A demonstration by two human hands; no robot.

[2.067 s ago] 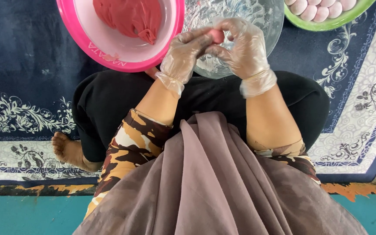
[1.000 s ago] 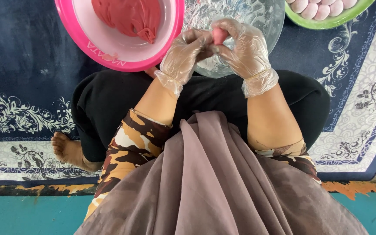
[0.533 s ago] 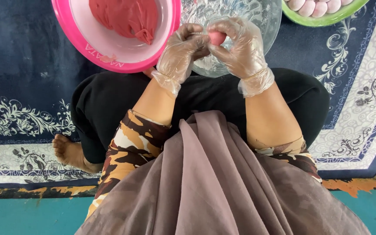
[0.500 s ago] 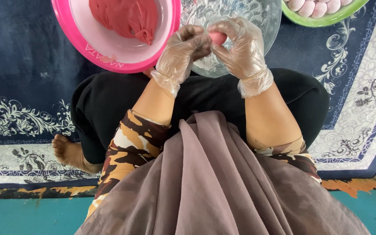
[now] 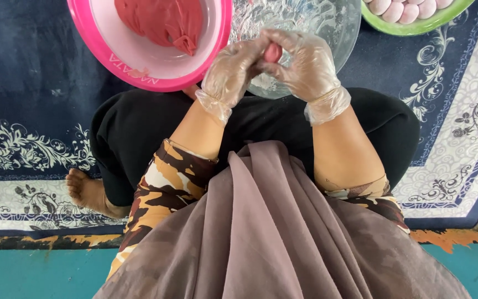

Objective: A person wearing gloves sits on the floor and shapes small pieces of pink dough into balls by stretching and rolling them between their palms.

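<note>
Three bowls on the carpet: pink bowl (image 5: 112, 50) with red dough mass (image 5: 159, 22); clear bowl (image 5: 327, 22); green bowl (image 5: 416, 25) of pale balls (image 5: 405, 8). Left hand (image 5: 230, 75) and right hand (image 5: 305, 66), gloved, remain closed around one pink dough ball (image 5: 273, 52), barely turned since a second ago; shaping continues.

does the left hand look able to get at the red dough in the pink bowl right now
Probably yes. The left hand is close beside the pink bowl, and the red dough lies uncovered in it. But both hands are busy: it and the right hand pinch a small pink dough piece.
</note>
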